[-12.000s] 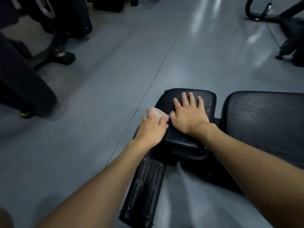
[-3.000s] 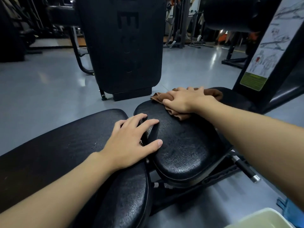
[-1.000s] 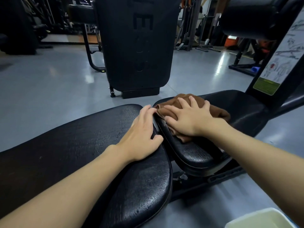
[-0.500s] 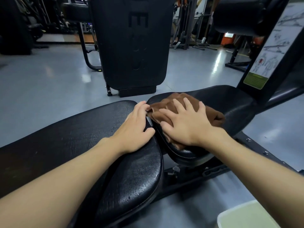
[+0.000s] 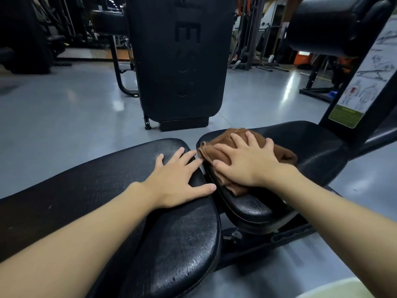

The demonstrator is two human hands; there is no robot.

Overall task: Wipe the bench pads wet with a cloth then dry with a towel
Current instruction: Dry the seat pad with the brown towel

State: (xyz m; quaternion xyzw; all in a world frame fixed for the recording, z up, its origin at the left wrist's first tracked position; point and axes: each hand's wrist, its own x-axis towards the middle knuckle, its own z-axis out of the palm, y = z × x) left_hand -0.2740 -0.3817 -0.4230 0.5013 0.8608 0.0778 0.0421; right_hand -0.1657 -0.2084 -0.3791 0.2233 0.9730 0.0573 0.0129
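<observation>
Since a moment ago, the right hand (image 5: 247, 162) has slid the crumpled brown towel (image 5: 225, 147) slightly farther along the right black padded seat (image 5: 311, 147), fingers spread flat on it. Left hand (image 5: 176, 179) lies open, splayed on the long black bench pad (image 5: 86, 190).

Both arms reach forward — left hand (image 5: 174, 179) flat, fingers spread; right hand (image 5: 245, 162) splayed, palm-down atop the crumpled brown terry towel (image 5: 217, 154).
</observation>
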